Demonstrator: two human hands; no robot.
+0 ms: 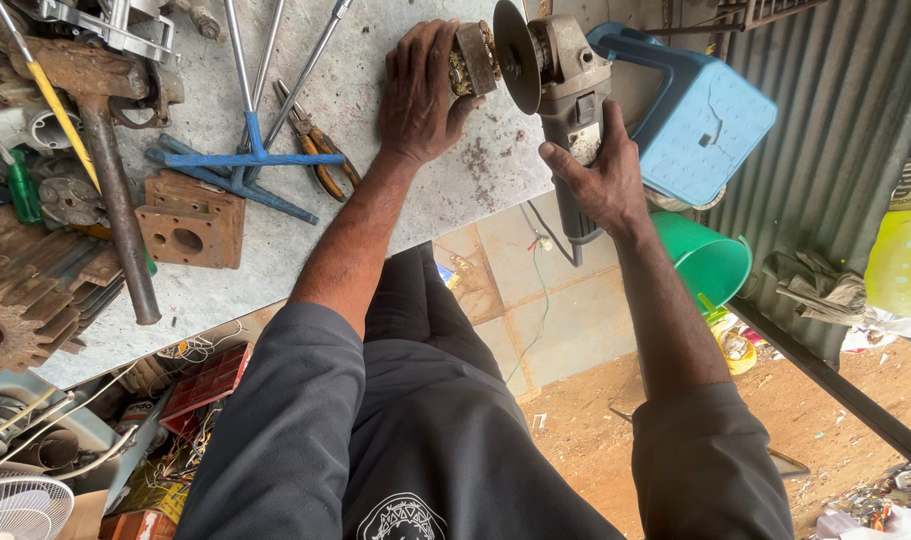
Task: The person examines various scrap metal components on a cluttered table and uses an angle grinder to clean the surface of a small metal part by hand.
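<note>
Cluttered grey workbench (275,250): left hand (420,95) clamps a rusty metal block (472,58) beside pliers (315,150); right hand (600,180) grips an angle grinder (555,70), blue stool (705,115) just behind.

We work at a grey, scuffed workbench top (375,90) stained with rust dust near its edge. On it lie a blue metal tool with crossed bars (237,165), pliers (315,150) just beside it, a rusty plate with holes (188,222), a long rusty bar (120,215), and a rusty gear (15,300) at the near left corner.
</note>
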